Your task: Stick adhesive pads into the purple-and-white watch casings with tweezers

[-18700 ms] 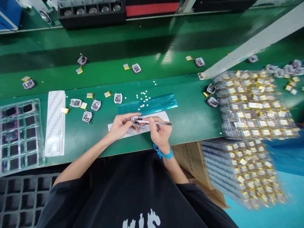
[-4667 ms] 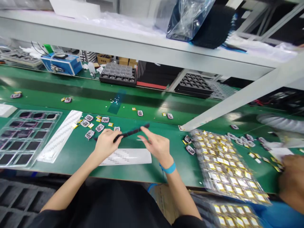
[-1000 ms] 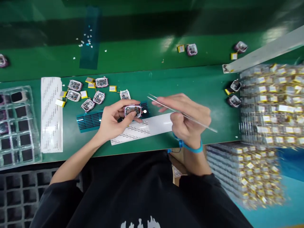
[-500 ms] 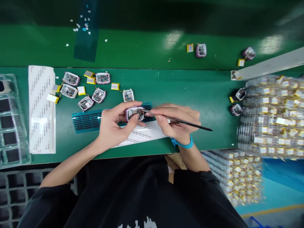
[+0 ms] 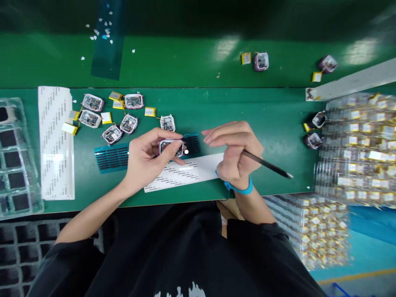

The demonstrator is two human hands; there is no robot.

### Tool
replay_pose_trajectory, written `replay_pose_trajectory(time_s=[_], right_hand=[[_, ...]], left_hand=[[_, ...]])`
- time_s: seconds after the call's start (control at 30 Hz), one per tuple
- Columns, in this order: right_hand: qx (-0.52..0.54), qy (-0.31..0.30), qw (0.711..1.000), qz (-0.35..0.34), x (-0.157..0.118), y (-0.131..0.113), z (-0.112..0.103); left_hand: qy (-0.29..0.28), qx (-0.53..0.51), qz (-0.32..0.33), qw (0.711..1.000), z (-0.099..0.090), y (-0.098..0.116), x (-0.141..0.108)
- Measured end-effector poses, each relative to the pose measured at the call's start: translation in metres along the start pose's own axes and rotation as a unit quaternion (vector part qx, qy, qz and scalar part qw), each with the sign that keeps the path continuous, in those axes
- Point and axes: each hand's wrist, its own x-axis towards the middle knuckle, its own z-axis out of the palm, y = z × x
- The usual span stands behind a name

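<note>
My left hand is closed around a small watch case with a circuit board inside. Its thumb lies across the open face and hides part of the board. Off to the right, my right hand is apart from the case, its forefingers stretched toward the left. Slim black tweezers are tucked in that hand and stick out to the lower right. Under the hands lie a blue slotted film strip and a white printed sheet.
Several opened watch cases with yellow-edged batteries lie at left. A white sheet stack and clear tray stand beyond. Stacked trays of parts rise at right, near a pale bar. White bits dot the back.
My right hand has drawn back from the watch case to the right. The tweezers have left the board and shifted within the hand. My left hand keeps the case, slightly further left.
</note>
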Motion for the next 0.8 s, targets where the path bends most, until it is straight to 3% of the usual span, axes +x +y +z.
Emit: replay_pose_trajectory(time_s=[0.1, 0.2, 0.33, 0.5, 0.63, 0.8], right_hand=[[0.022, 0.022, 0.999, -0.021, 0.001, -0.001, 0.007], [-0.066, -0.037, 0.994, -0.076, 0.001, -0.002, 0.013], [-0.190, -0.034, 0.974, -0.116, -0.003, 0.000, 0.019], [-0.277, -0.017, 0.952, -0.131, -0.005, 0.003, 0.017], [-0.223, 0.012, 0.967, -0.124, -0.004, 0.003, 0.015], [-0.169, -0.001, 0.974, -0.149, -0.007, 0.008, 0.011]], left_hand=[[0.000, -0.017, -0.005, 1.000, -0.001, -0.001, 0.002], [0.008, 0.012, 0.002, 1.000, -0.001, -0.005, 0.002], [0.028, 0.065, 0.032, 0.997, 0.001, -0.010, 0.000], [-0.022, 0.121, -0.004, 0.992, 0.000, -0.008, 0.000], [-0.079, 0.048, -0.077, 0.993, -0.001, -0.001, 0.002], [-0.080, 0.018, -0.096, 0.992, -0.001, 0.002, 0.002]])
